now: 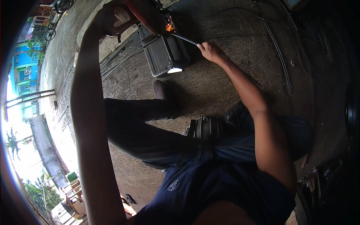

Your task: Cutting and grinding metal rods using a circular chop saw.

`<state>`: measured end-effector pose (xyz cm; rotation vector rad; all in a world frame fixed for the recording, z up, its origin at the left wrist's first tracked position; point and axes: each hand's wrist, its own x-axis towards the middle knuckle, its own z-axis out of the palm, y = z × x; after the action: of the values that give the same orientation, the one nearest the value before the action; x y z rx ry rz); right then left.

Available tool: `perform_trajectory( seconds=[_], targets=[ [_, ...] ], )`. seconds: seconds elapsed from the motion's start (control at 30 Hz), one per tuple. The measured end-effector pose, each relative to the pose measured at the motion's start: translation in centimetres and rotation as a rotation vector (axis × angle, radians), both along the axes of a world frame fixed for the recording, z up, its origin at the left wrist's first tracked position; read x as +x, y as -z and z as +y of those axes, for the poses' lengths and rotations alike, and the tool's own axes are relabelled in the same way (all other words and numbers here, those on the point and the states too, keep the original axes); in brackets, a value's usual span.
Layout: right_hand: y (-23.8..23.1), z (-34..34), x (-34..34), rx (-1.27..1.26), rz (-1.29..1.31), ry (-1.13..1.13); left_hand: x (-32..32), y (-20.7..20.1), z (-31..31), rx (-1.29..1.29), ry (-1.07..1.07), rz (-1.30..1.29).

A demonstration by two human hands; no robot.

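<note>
Covering most of the frame with rough floor (221, 82). Spreading bent legs in dark trousers (150, 140) across center. Showing saw (159, 58) on floor at upper center, grey base with red upper part. Also showing bars (278, 56) lying at upper right, ribbed casing (207, 126) between feet at center. Reaching left hand (113, 19) up to saw's red end near top edge; too dark to tell if clenched or loose. Clenching right hand (210, 51) round rod (185, 38), upper center. Pointing rod's far end up-left into saw, beside small orange sparks (170, 27).
</note>
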<state>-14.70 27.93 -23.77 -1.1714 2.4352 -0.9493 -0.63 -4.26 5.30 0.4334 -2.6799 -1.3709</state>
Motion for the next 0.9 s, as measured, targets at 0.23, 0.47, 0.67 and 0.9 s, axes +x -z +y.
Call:
perform_trajectory(
  seconds=[0.23,0.47,0.67,0.9],
  targets=[
    [-0.5,-0.2,0.2,-0.056,0.105,-0.012,0.3,-0.1,-0.9,0.033,-0.001,0.048],
    [-0.8,0.1,0.2,-0.064,0.137,0.000,0.4,0.5,-1.2,-0.116,0.208,0.139],
    [-0.7,0.5,0.1,-0.093,0.257,0.019,0.1,-0.1,-1.8,0.190,-0.142,-0.104],
    [-0.5,1.5,-0.5,-0.094,0.272,0.060,-1.2,1.7,-0.7,-0.016,-0.058,-0.018]
  ],
)
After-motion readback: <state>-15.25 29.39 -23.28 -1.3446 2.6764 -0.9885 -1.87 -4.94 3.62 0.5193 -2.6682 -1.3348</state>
